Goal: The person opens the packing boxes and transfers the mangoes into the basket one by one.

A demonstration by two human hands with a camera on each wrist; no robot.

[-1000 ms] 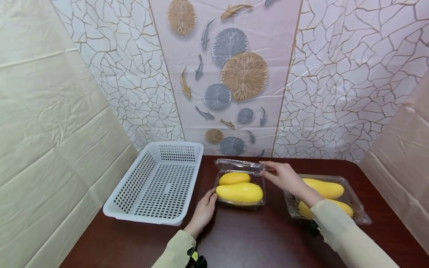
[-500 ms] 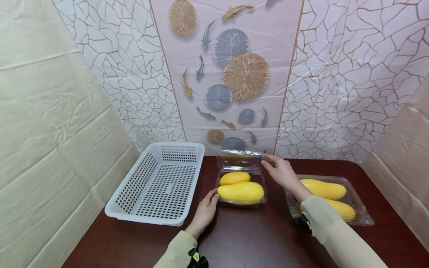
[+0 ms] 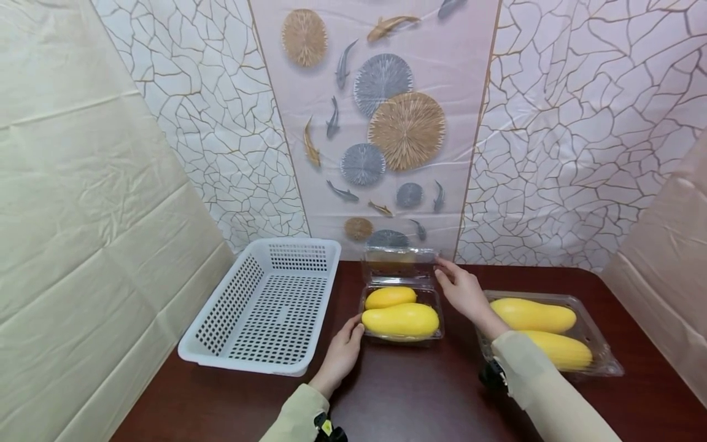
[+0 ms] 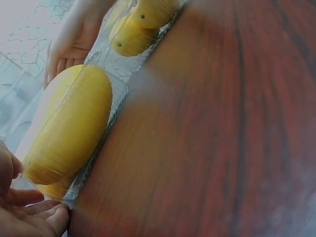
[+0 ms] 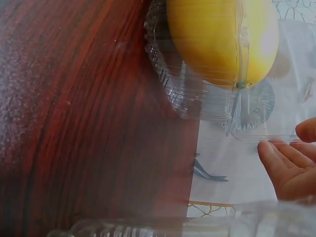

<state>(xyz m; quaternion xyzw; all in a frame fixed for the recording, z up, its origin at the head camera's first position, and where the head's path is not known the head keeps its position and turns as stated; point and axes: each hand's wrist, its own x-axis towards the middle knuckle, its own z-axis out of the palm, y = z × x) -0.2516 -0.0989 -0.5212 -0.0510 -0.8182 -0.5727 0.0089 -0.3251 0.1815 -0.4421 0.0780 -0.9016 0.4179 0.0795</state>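
Note:
A clear plastic clamshell box stands on the table, its lid raised at the back. Two smooth, oblong yellow fruits, a larger one in front and a smaller one behind, lie in its base. My left hand grips the box's left side near the front corner; in the left wrist view its fingers curl at the box's end. My right hand holds the lid's right edge between thumb and fingers.
Left of the box stands a white perforated plastic basket. A second clear plastic box, partly behind the right forearm, holds two longer yellow fruits. A patterned cloth hangs behind the dark red wooden table.
My right hand has swung the lid up and back from half raised to nearly upright. The left hand stays at the box's left side. The head view has tilted slightly.

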